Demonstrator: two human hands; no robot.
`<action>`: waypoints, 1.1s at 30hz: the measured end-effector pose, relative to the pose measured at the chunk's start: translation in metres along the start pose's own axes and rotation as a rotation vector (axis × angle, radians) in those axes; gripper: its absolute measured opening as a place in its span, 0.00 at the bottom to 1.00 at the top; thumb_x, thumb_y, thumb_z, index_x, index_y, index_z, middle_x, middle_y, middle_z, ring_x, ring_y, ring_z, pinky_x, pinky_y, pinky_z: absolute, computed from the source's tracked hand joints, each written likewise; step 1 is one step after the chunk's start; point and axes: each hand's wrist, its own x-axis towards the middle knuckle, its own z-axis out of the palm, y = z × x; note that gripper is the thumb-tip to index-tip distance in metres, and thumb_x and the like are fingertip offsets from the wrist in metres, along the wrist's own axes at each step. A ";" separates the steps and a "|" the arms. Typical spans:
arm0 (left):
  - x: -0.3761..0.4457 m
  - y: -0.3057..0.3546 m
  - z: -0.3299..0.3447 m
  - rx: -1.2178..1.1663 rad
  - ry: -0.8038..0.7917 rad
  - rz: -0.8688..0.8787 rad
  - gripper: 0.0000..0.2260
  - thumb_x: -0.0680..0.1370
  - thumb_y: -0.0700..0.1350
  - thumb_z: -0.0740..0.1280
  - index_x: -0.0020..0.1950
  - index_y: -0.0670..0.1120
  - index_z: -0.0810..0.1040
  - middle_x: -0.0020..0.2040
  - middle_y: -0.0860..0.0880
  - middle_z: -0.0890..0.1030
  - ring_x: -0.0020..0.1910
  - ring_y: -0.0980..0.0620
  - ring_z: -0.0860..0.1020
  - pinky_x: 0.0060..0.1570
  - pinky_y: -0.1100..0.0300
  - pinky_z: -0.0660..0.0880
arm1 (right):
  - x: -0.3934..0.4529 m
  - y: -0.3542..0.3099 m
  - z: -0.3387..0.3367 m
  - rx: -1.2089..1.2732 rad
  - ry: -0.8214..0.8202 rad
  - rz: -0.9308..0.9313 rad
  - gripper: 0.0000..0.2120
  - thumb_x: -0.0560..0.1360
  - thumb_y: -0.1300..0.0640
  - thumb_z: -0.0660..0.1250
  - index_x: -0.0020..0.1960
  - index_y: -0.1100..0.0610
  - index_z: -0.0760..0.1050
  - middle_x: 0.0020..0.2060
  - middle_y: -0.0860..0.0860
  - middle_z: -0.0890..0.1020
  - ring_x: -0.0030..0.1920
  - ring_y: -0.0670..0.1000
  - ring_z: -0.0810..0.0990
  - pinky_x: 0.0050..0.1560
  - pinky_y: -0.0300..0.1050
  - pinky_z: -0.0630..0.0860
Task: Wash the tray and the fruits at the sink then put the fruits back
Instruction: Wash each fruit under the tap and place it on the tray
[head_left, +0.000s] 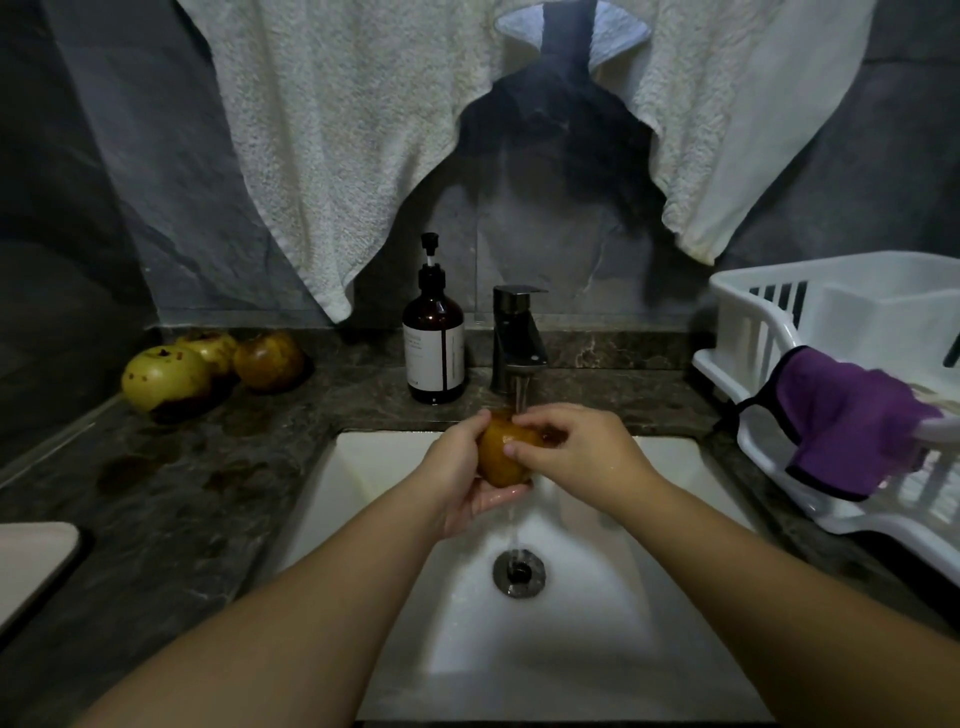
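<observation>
The brown pump bottle (434, 340) standing at the back edge of the counter (208, 467) is wearing a pale label. Its print is showing too small and blurred to read.

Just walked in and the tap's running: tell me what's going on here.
A person is washing a brownish fruit under the running faucet over the sink. The left hand cups it from below while the right hand rubs its top. Three more fruits sit on the counter to the left, by the soap bottle.

Both hands (470, 467) round fruit (501, 457), seemingly rubbing
</observation>
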 end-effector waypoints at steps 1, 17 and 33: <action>0.000 0.000 0.000 -0.012 -0.003 -0.001 0.17 0.85 0.57 0.63 0.68 0.48 0.74 0.58 0.38 0.83 0.54 0.38 0.86 0.44 0.47 0.86 | 0.000 0.000 0.000 0.011 0.017 0.025 0.21 0.71 0.41 0.77 0.62 0.39 0.80 0.55 0.37 0.78 0.54 0.39 0.77 0.50 0.34 0.74; 0.003 -0.003 0.000 0.030 -0.024 -0.028 0.19 0.85 0.57 0.62 0.70 0.46 0.74 0.61 0.36 0.82 0.56 0.37 0.85 0.48 0.45 0.85 | 0.003 0.003 0.008 0.014 -0.008 0.063 0.22 0.73 0.44 0.75 0.66 0.42 0.76 0.57 0.39 0.73 0.56 0.43 0.75 0.53 0.39 0.75; 0.001 -0.002 -0.003 0.185 -0.107 -0.050 0.26 0.80 0.67 0.64 0.65 0.47 0.79 0.54 0.41 0.86 0.52 0.43 0.85 0.49 0.51 0.85 | 0.002 0.002 0.008 -0.005 -0.154 0.021 0.38 0.68 0.44 0.80 0.73 0.40 0.65 0.62 0.40 0.67 0.60 0.45 0.73 0.51 0.37 0.76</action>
